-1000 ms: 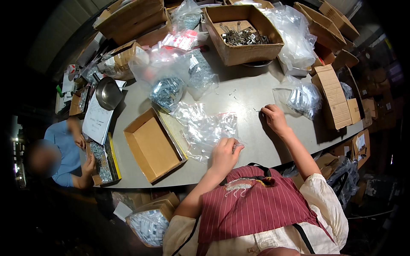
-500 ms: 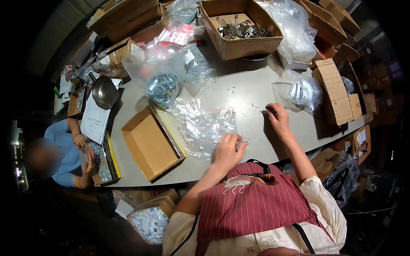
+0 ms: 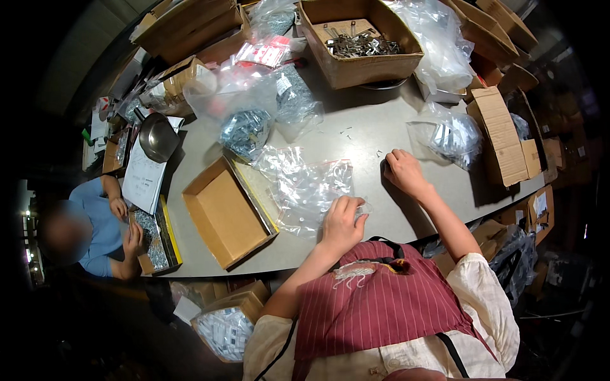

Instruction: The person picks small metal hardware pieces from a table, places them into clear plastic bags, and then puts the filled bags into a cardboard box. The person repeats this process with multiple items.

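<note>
My left hand [image 3: 344, 222] is closed at the right edge of some clear plastic bags [image 3: 305, 190], its thumb and fingers pinching the thin film. The bags lie flat and crumpled on the grey table, with small pale bits showing in them. Further right, my right hand [image 3: 405, 173] is lowered to the tabletop with its fingers curled together. Whatever its fingertips hold, if anything, is hidden. Just beyond them lie small screws [image 3: 379, 153], and a few more screws [image 3: 346, 132] are scattered farther off.
An empty cardboard tray [image 3: 229, 216] stands left of the bags. Behind are bags of metal parts [image 3: 244, 132] and a carton of metal clips [image 3: 362, 73]. Another bag [image 3: 454, 140] lies right. At the far left, a person in blue [image 3: 95, 216] works over a box of small parts [image 3: 152, 238].
My right hand has shifted slightly left over the table, its fingers more curled. My left hand stays at the bag's edge.
</note>
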Tool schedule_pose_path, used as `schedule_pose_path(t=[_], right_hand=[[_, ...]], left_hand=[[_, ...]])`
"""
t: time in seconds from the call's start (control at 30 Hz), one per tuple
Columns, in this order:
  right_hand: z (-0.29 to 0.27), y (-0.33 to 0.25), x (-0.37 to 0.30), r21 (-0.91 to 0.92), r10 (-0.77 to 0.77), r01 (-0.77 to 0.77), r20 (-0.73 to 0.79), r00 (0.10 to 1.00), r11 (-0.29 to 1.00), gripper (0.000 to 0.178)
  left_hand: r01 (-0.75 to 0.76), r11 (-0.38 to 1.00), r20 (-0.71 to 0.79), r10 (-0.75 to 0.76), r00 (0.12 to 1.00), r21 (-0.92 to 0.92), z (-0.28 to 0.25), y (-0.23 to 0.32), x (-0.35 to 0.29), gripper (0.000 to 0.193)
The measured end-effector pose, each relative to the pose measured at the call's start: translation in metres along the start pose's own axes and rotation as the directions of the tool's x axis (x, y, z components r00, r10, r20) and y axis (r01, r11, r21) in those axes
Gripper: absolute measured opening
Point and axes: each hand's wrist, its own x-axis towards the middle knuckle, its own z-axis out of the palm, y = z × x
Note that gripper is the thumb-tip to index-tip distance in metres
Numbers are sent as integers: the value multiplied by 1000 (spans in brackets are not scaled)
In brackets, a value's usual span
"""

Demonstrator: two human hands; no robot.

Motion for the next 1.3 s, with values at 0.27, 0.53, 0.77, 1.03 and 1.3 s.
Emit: schedule_pose_path(t=[0.27, 0.53, 0.77, 1.03, 1.3], right_hand=[[-59, -50, -9, 589, -178, 138, 11, 984, 796, 18], [-62, -60, -11, 547, -253, 289, -142, 957, 786, 23], [-17, -16, 39, 164, 252, -261, 74, 965, 951, 20], [-1, -9, 32, 244, 63, -127, 253, 965, 962, 25], [-71, -67, 9, 759, -234, 6, 192, 953, 651, 16]], left_hand=[[-4, 1000, -24, 3, 1000, -7, 1, -1, -3, 34], [6, 998, -11, -6, 1000, -63, 0, 2, 0, 35], [8, 998, -20, -10, 1000, -64, -1, 1, 1, 33], [62, 996, -51, -65, 997, -64, -3, -1, -5, 31], [101, 992, -62, -106, 992, -72, 1, -5, -4, 34]])
